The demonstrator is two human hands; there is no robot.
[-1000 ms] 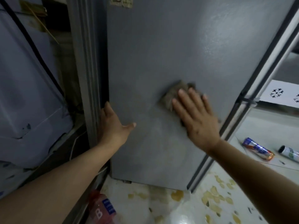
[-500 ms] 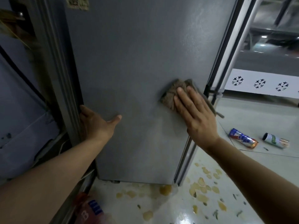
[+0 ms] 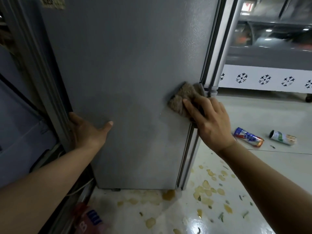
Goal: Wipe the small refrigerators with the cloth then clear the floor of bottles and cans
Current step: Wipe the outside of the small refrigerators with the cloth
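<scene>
Here, your right hand (image 3: 210, 123) presses a brown, fuzzy cloth (image 3: 181, 98) flat against the grey side panel of a small refrigerator (image 3: 128, 68). The fingers (image 3: 194, 109) are spread and laid over the lower right part of the cloth, pinning it to the metal rather than clenching it. The cloth sits at the panel's right edge, just beside the door seam, and its upper part shows bare above your fingertips.

Your left hand (image 3: 87, 130) is open, well to the left of the cloth and a little lower. Its fingers curl around the panel's left edge and go out of sight there, while the thumb (image 3: 108, 124) lies flat on the grey surface, pointing toward your right hand.

Beyond your right hand, on the pale tiled floor (image 3: 253, 115), two drink cans lie on their sides, near each other but not touching. The nearer one is a red, white and blue can (image 3: 248, 137), just past your right wrist. The other is a white and green can (image 3: 282, 137), farther to the right.

Below both forearms, the floor is littered with yellowish food scraps (image 3: 208, 190) and small green bits. Under your left forearm, at the bottom of the view, lies a blurred red and blue package (image 3: 87, 220). Far beyond your right hand stands a white freezer panel printed with dark snowflakes (image 3: 265, 79).
</scene>
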